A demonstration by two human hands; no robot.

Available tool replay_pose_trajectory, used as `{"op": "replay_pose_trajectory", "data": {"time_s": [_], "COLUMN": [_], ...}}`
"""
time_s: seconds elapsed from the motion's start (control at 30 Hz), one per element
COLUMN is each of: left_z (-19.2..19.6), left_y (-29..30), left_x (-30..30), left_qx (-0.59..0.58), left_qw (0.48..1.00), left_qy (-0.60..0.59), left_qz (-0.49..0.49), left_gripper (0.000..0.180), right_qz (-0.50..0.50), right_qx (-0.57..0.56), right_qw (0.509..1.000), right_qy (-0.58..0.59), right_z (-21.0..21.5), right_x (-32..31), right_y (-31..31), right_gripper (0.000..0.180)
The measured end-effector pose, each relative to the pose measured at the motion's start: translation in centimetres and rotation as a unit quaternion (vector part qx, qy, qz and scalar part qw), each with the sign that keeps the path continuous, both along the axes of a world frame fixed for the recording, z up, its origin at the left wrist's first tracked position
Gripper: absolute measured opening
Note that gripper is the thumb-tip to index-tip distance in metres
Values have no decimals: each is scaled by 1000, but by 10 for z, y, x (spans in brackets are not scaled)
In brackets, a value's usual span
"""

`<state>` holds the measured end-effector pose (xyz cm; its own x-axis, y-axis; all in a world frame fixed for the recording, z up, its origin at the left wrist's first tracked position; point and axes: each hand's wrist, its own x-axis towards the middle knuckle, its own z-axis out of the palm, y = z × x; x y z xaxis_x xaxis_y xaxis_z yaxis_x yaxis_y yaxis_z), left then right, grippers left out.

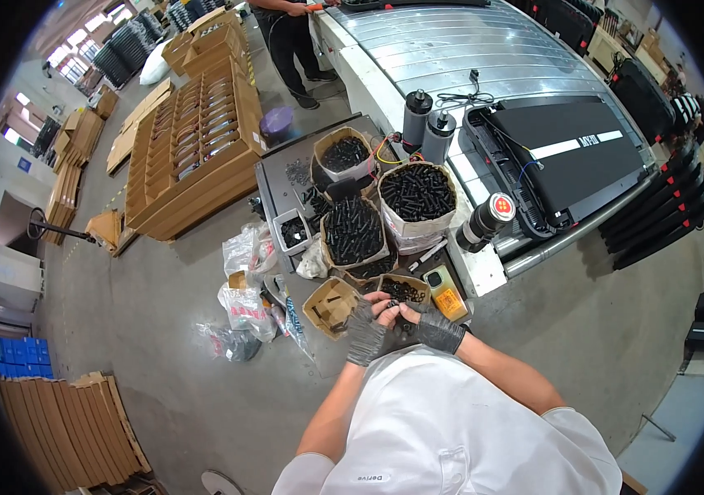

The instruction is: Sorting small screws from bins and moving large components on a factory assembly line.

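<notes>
My left hand (368,328) and my right hand (433,327), both in grey fingerless gloves, meet close in front of my body. Their fingertips are pinched together on a small dark part that is too small to name. Just left of them stands an open cardboard box (316,307) with a few black pieces in it. Beyond my fingers, another small box holds black ring-like parts (402,289). Farther on, larger boxes are heaped with short black screw-like pieces (352,233) and more black pieces (418,191).
A phone in a yellowish case (446,299) lies right of my hands. Black canisters (486,221) and a black machine cover (571,153) rest on the metal roller conveyor (451,49). Plastic bags (246,309) lie on the floor at left. Another person (290,49) stands at the far end.
</notes>
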<state>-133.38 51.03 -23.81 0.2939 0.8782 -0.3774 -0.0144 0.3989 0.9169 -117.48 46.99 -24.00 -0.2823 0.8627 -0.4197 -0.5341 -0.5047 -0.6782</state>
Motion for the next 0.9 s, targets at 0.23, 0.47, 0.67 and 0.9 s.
{"op": "replay_pose_trajectory", "data": {"time_s": [0.23,0.47,0.67,0.9], "left_z": [-22,-2,5,-29], "left_y": [3,18,52,141], "left_x": [-5,-2,-3,-4], "left_qx": [305,269,281,427], "left_qw": [932,944,934,847], "left_qy": [189,184,195,310], "left_qz": [-59,-57,-105,-66], "left_gripper": [21,18,14,12], "right_qz": [-33,8,-13,-23], "right_qx": [13,58,28,-25], "right_qw": [999,989,992,995], "right_qy": [22,-136,-125,-93], "right_z": [-13,-28,-30,-47], "right_x": [-9,-6,-1,8], "right_y": [0,11,32,27], "right_gripper": [43,38,37,37]}}
